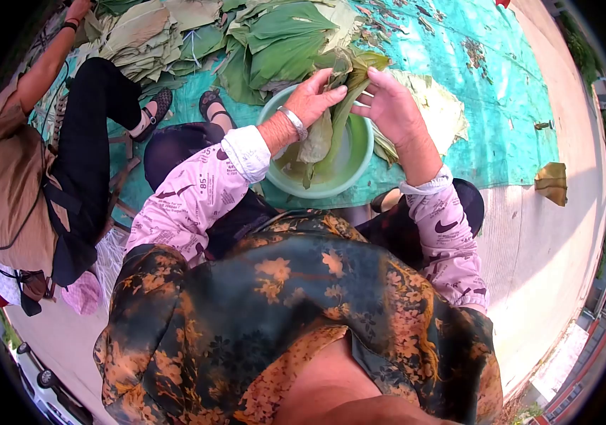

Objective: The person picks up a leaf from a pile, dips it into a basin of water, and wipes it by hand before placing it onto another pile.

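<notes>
Several long green leaves hang in a loose bunch between my two hands, their lower ends dangling over a pale green basin. My left hand, a silver bracelet at its wrist, is closed on the bunch near its upper part. The fingertips of my right hand pinch the right edge of the same leaves; its other fingers are loosely bent. What looks like cloudy liquid shows inside the basin. Just beyond the rim lie broad flattened green leaves, and paler leaves lie to the right.
A turquoise tarp lies under the basin and leaves. More leaf stacks spread at the back left. Another person sits at my left, one arm stretched toward the stacks. A brown leaf piece rests at the tarp's right edge, beside concrete.
</notes>
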Available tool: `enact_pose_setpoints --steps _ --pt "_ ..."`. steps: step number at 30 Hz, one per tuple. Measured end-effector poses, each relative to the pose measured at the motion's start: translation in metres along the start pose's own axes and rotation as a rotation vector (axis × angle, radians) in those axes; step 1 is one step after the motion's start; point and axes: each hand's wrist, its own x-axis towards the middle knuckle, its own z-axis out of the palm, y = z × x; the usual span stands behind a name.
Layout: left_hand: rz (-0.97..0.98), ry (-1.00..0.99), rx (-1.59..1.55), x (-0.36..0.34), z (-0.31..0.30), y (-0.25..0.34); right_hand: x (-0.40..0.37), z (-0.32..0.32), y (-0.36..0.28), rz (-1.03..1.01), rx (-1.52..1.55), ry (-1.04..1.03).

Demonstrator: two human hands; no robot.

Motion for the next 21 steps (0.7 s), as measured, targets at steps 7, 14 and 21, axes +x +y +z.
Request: enact_pose_setpoints --steps 7,14,21 --pt "-0.019 0.111 0.135 0.005 -0.002 -0.02 0.004 -0.009 0.013 0.048 0.008 -0.017" --pt "0.109 0.166 0.323 0.004 -0.001 -0.026 0.016 -0.031 0.032 -0.107 -0.21 -0.016" --pt "-0.018 0.402 0.228 0.009 0.001 -0.02 0.015 -0.018 0.041 -0.081 -0.252 0.064"
